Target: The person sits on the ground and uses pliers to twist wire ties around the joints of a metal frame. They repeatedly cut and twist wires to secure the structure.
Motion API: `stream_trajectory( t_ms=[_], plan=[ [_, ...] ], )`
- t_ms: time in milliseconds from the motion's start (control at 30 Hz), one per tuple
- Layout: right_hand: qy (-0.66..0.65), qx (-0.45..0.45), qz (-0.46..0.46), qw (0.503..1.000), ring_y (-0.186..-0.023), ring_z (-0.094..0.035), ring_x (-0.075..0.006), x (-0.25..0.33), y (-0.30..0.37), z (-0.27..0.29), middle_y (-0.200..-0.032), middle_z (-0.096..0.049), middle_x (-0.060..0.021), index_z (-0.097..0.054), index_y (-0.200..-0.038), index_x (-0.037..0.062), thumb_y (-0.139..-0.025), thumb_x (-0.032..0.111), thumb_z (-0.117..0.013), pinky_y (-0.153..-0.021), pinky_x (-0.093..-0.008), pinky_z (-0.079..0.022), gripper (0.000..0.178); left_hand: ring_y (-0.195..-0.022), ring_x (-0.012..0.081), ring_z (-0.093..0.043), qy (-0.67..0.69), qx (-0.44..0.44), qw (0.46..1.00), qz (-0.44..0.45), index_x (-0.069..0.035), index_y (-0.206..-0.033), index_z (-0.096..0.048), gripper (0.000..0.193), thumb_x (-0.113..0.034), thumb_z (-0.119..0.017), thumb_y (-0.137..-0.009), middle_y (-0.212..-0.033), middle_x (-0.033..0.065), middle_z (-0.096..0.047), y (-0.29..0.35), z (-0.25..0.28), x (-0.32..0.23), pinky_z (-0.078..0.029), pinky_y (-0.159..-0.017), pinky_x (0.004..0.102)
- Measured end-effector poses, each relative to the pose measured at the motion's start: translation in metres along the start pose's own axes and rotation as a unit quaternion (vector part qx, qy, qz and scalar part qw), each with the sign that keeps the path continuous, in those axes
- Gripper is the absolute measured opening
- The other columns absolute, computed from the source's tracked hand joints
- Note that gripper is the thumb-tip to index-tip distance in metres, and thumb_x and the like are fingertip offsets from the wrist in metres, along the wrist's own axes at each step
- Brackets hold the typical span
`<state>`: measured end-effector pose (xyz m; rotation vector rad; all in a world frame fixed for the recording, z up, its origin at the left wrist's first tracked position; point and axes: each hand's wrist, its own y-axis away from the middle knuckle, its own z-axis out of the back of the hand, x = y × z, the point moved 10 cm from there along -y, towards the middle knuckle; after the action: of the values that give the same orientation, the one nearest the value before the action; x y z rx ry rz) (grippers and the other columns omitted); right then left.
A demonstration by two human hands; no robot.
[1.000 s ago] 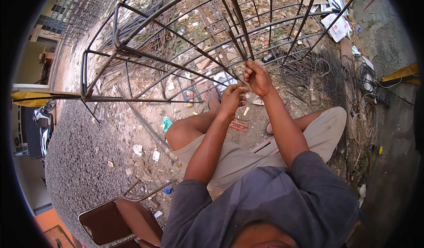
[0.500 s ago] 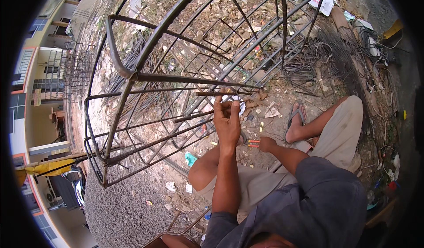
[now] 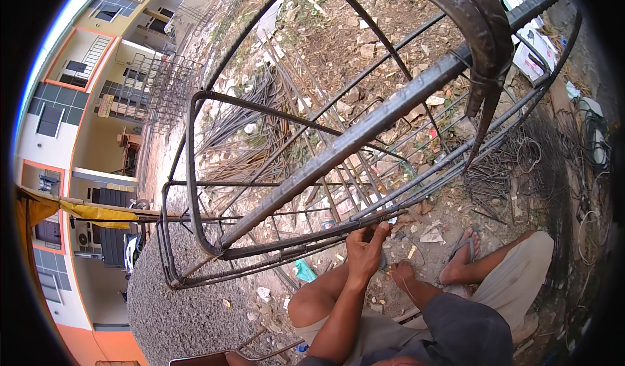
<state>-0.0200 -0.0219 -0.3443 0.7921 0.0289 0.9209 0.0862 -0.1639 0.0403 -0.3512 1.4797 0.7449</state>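
Left hand at a steel-bar cage, centre frame.
Right hand lower centre; grey gravel lower left.

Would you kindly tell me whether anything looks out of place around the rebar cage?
Yes: a crumpled teal scrap lies on the ground beside the left knee; it looks like stray litter near the rebar cage.

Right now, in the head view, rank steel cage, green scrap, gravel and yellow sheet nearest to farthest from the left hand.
1. Steel cage, right by the left hand.
2. Green scrap, to the left.
3. Gravel, farther left and lower.
4. Yellow sheet, at far left.
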Motion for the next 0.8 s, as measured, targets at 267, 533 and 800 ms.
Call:
stream_trajectory(
  t_ms=[267, 533, 800],
  plan=[
    [-0.136, 0.201, -0.026, 0.970, -0.114, -0.063, -0.0289, -0.035, -0.014, -0.015, -0.128, -0.063, -0.0195, -0.062, -0.124, -0.0013, -0.084, 0.029, -0.059, -0.089, -0.0454, -0.054, 0.050, -0.076, 0.0086, -0.062, 0.021, 0.017, 0.999, -0.028, 0.001, -0.105, -0.067, 0.026, -0.022, -0.069, -0.095, -0.086, 0.0039, -0.070, 0.003, -0.017, -0.009, -0.048, -0.068, 0.0235],
    [-0.630, 0.190, -0.165, 0.735, -0.053, -0.057, -0.0246, -0.090, 0.107, 0.057, -0.069, -0.062, -0.0136, -0.056, -0.084, 0.0060, -0.095, 0.029, -0.058, -0.046, -0.0389, -0.044, 0.026, -0.073, 0.0153, -0.067, 0.058, 0.028, 0.998, -0.027, -0.001, -0.145, -0.033, 0.065, -0.019, -0.068, -0.093, -0.099, 0.0120, -0.069, 0.014, -0.003, 0.018, -0.051, -0.056, 0.0249],
    [-0.491, -0.235, -0.044, 0.838, -0.064, -0.059, -0.0141, -0.124, 0.255, 0.248, -0.075, -0.065, -0.0075, -0.059, -0.104, 0.0025, -0.097, 0.022, -0.059, -0.058, -0.0320, -0.050, 0.021, -0.089, 0.0303, -0.070, -0.230, 0.093, 0.964, -0.094, 0.002, -0.138, -0.041, 0.086, -0.056, -0.072, -0.083, -0.096, 0.0144, -0.073, 0.062, -0.020, 0.027, -0.054, -0.077, 0.0394]
  ],
)
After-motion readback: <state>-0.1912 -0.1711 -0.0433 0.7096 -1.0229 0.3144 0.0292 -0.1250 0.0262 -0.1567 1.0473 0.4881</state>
